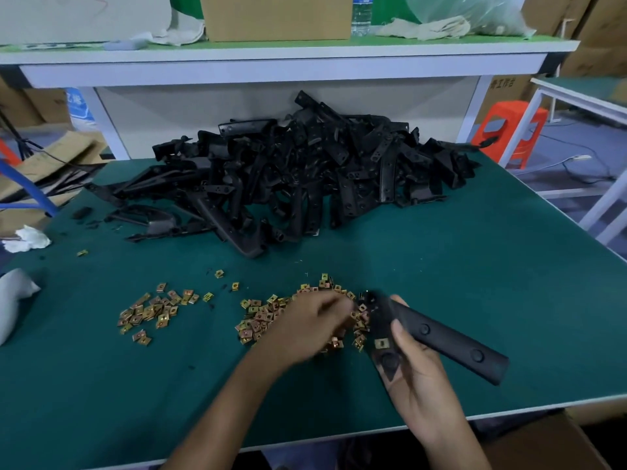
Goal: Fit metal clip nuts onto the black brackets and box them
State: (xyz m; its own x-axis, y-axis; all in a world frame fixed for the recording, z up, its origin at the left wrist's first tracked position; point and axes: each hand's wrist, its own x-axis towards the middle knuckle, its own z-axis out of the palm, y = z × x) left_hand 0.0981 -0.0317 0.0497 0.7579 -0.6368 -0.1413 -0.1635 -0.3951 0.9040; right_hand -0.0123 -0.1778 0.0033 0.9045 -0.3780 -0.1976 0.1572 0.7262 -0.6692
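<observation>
My right hand (419, 371) grips a long black bracket (448, 337) near the table's front edge; one brass clip nut (381, 343) sits fitted on the bracket's near arm. My left hand (305, 329), blurred, lies over the nearer heap of loose brass clip nuts (261, 317), fingers curled down into them beside the bracket's end. Whether it pinches a nut is hidden. A second, smaller scatter of clip nuts (152, 310) lies to the left. A big pile of black brackets (305, 171) fills the back of the green table (475, 266).
A cardboard box (546, 442) shows below the table's front right edge. White rags (29, 239) and a grey bag (13, 296) lie at the left edge. Behind stand a white shelf with a carton (276, 16), and an orange stool (509, 130) at right.
</observation>
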